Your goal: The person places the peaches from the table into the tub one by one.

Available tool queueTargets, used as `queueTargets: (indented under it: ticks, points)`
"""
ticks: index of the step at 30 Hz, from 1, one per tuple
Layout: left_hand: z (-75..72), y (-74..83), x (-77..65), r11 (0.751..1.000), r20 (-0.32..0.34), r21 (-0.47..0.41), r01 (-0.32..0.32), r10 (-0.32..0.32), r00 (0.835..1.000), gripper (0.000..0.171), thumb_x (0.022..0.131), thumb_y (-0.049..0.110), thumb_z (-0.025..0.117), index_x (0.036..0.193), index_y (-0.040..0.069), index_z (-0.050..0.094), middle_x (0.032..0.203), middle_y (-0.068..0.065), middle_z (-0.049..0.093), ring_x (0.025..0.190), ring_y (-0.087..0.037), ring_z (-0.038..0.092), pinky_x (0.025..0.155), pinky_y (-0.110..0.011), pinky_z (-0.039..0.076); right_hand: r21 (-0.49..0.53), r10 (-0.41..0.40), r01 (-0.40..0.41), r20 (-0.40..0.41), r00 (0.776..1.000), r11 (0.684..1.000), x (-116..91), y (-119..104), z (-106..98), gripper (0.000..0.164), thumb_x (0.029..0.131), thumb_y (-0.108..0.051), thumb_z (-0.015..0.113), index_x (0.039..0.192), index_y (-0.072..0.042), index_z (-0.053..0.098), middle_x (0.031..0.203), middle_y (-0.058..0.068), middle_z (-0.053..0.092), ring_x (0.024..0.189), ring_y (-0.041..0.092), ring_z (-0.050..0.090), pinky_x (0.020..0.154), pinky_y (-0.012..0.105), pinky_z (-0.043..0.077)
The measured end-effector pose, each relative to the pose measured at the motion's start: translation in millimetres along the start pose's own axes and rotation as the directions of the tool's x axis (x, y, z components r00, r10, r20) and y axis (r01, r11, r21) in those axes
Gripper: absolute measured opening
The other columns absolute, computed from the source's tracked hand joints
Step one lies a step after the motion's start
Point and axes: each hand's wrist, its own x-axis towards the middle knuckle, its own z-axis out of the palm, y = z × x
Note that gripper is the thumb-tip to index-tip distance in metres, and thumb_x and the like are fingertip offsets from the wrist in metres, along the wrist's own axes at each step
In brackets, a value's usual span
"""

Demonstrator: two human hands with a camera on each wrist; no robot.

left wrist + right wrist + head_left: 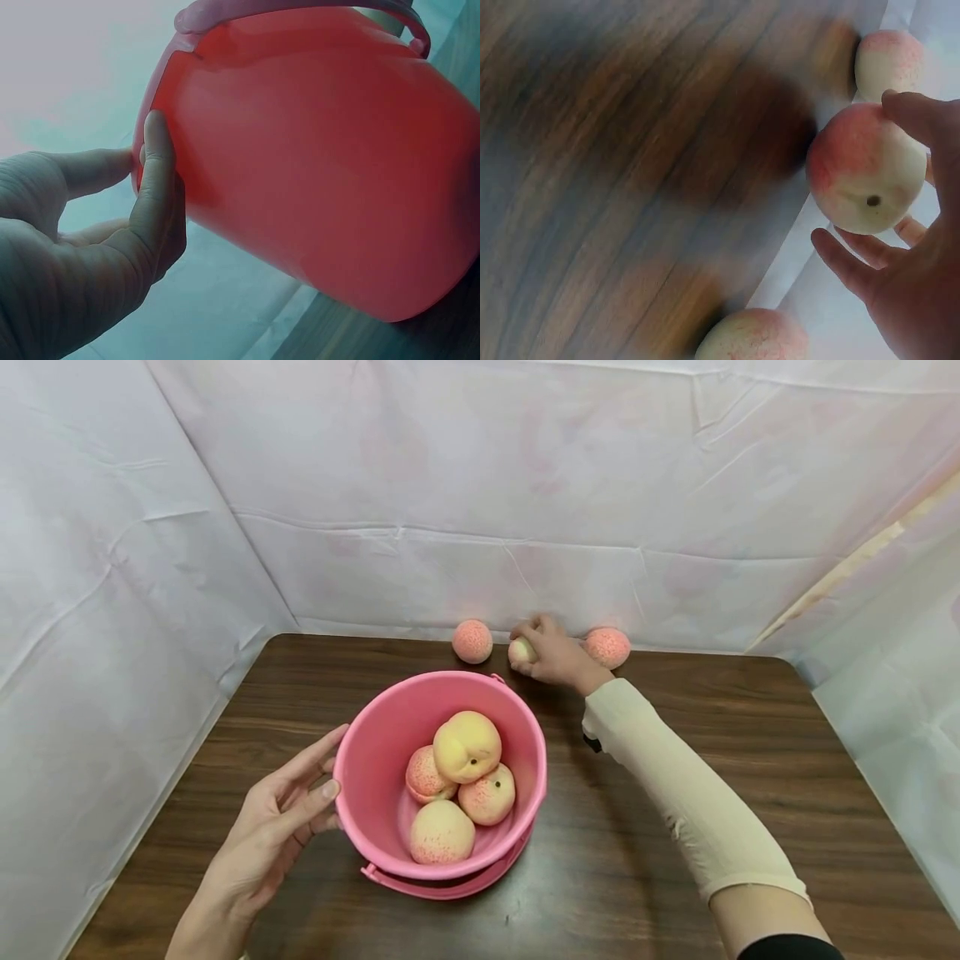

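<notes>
Peach [862, 172], round, no evident long axis, lying between the thumb and half-curled fingers of the nearer right hand [553, 653], which grips it; left hand [281, 822] pinching pink bucket [322, 165] at its rim.

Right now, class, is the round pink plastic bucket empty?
No, four round pink-and-yellow peaches lie inside the bucket.

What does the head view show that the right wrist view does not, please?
Of these two, only the head view shows the pink bucket, four peaches inside and the left hand at its rim. Only the right wrist view shows a dark spot on the held peach. Both show the right hand gripping that peach, two other peaches and the wooden table.
</notes>
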Motion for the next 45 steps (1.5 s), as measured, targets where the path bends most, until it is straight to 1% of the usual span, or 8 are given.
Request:
queueTargets:
  ticks: [2,5,9,18,26,33,37,45]
  points:
    - [0.2,0.1,-0.1,1.0,0.002,0.0,-0.003,0.003,1.0,0.06,0.106,-0.009,0.043,0.163,0.003,0.031,0.13,-0.013,0.058,0.105,-0.017,0.074,0.084,-0.036,0.068,-0.004,-0.025,0.025,0.025,0.999,1.0,0,-1,3,0.048,0.098,-0.035,0.07,0.14,-0.015,0.057,0.145,0.025,0.044,0.128,0.047,0.051,0.1,0.06,0.055]
    - [0.7,0.0,0.3,1.0,0.003,-0.001,-0.006,0.006,1.0,0.06,0.106,-0.009,0.042,0.163,0.003,0.031,0.13,-0.013,0.059,0.104,-0.017,0.074,0.084,-0.036,0.067,-0.033,-0.035,0.037,0.056,0.998,0.999,0,-2,7,0.047,0.099,-0.038,0.068,0.139,-0.017,0.057,0.147,0.023,0.046,0.134,0.049,0.047,0.103,0.062,0.054]
    - [0.9,-0.8,1.9,1.0,-0.001,-0.002,-0.004,0.004,1.0,0.059,0.106,-0.009,0.043,0.163,0.003,0.031,0.13,-0.012,0.058,0.104,-0.016,0.074,0.085,-0.036,0.067,-0.032,-0.022,0.023,0.044,0.999,0.999,-2,-1,9,0.045,0.099,-0.039,0.068,0.139,-0.019,0.058,0.146,0.02,0.047,0.137,0.048,0.044,0.102,0.062,0.054]
    - [1.2,-2.4,3.1,1.0,0.001,-0.01,-0.003,0.003,1.0,0.06,0.106,-0.009,0.043,0.163,0.003,0.031,0.129,-0.012,0.059,0.104,-0.016,0.074,0.085,-0.036,0.067,0.008,-0.019,0.019,0.022,1.0,1.0,-13,1,12,0.042,0.1,-0.038,0.066,0.135,-0.016,0.06,0.141,0.018,0.049,0.13,0.047,0.047,0.099,0.064,0.054]
    - [3.2,-1.2,2.8,1.0,-0.001,-0.024,-0.005,0.005,1.0,0.059,0.106,-0.009,0.043,0.163,0.003,0.032,0.13,-0.012,0.059,0.103,-0.016,0.074,0.084,-0.035,0.067,0.008,-0.019,0.019,0.023,1.0,1.0,-23,-2,8,0.041,0.099,-0.038,0.068,0.134,-0.018,0.061,0.141,0.017,0.049,0.122,0.043,0.05,0.095,0.061,0.057]
    - [2.8,-0.3,2.7,1.0,-0.012,-0.015,-0.002,0.002,1.0,0.06,0.106,-0.009,0.043,0.163,0.003,0.031,0.129,-0.011,0.059,0.103,-0.015,0.074,0.084,-0.035,0.067,0.0,-0.014,0.014,0.031,0.999,1.0,-28,-8,-1,0.04,0.098,-0.038,0.069,0.133,-0.019,0.062,0.142,0.015,0.05,0.125,0.042,0.051,0.097,0.059,0.057]
    - [2.6,-1.0,2.5,1.0,-0.018,-0.013,0.004,-0.005,1.0,0.06,0.106,-0.009,0.044,0.163,0.004,0.031,0.129,-0.011,0.059,0.103,-0.014,0.074,0.084,-0.034,0.067,-0.033,-0.03,0.031,0.024,0.999,0.999,-30,-10,-4,0.038,0.099,-0.037,0.066,0.132,-0.019,0.061,0.141,0.015,0.051,0.124,0.041,0.052,0.094,0.057,0.058]
    - [3.2,-1.4,3.6,1.0,-0.01,-0.014,0.0,0.0,1.0,0.06,0.106,-0.009,0.043,0.163,0.003,0.031,0.13,-0.012,0.059,0.104,-0.014,0.074,0.083,-0.034,0.068,-0.176,-0.077,0.077,0.009,0.997,0.981,-38,-18,-19,0.039,0.097,-0.038,0.067,0.132,-0.023,0.06,0.14,0.012,0.053,0.121,0.04,0.055,0.087,0.057,0.059]
